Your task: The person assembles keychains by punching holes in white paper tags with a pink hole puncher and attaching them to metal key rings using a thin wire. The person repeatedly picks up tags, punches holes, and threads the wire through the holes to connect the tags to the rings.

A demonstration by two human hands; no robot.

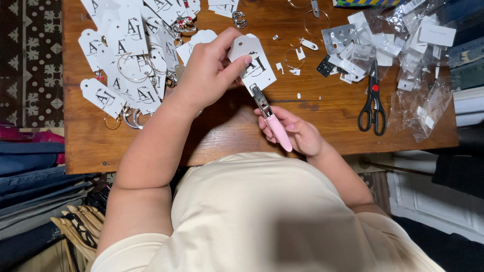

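My left hand (209,70) pinches a white paper tag (253,61) with a scalloped top and a dark printed mark, holding it above the wooden table (322,108). In my right hand (297,132) is a small hole punch (269,117) with pink handles. Its metal jaw touches the lower edge of the tag. Both hands hover over the near middle of the table.
A heap of similar white tags (126,55) with silver hoop earrings lies at the left. Black scissors (373,103) and clear plastic bags (421,75) sit at the right. Loose hoops (295,58) and grey cards (340,38) lie beyond. Folded clothes and hangers (75,226) are at the lower left.
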